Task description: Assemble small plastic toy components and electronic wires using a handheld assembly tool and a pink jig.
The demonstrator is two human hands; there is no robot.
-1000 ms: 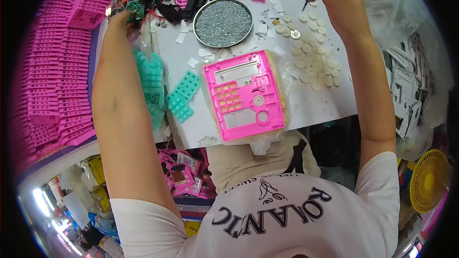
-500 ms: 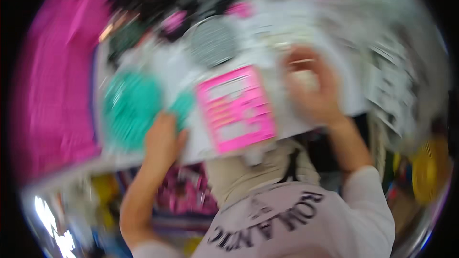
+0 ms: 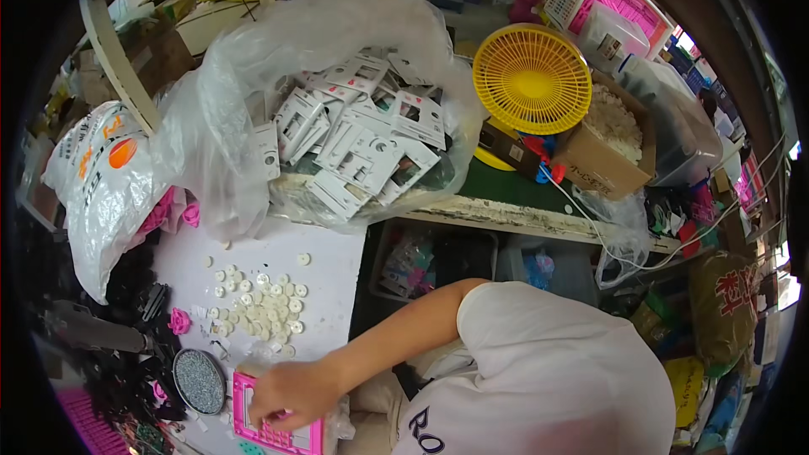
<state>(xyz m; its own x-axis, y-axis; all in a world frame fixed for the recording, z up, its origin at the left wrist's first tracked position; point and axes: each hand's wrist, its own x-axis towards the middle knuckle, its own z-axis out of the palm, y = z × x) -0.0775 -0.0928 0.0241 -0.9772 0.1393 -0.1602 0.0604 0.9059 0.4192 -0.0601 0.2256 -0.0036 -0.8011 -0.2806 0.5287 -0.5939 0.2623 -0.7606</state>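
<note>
My right hand [image 3: 297,393] reaches in across the table, its fingers bent down and drawn together over a pink plastic panel [image 3: 244,396]. Whatever the fingertips hold, if anything, is hidden beneath the hand. The panel is rectangular with rows of small slots, and lies at the table's near edge. Close beside it stands a round dark dish [image 3: 200,381] full of tiny grey metal pieces. Beyond the hand, pale round plastic discs [image 3: 270,312] lie in a loose pile on the white tabletop [image 3: 333,265]. My left hand is out of the picture.
A big clear bag [image 3: 227,84] of printed white cards [image 3: 362,156] rests on a shelf beyond the table. Right of it are a yellow basket [image 3: 533,76] and a cardboard box [image 3: 611,152]. A white sack [image 3: 109,177] and black parts [image 3: 93,329] crowd the left.
The view has swung to the right, bringing in the card bag and shelf. My right hand has moved onto the pink panel. My left hand and the teal pile have left the picture.
</note>
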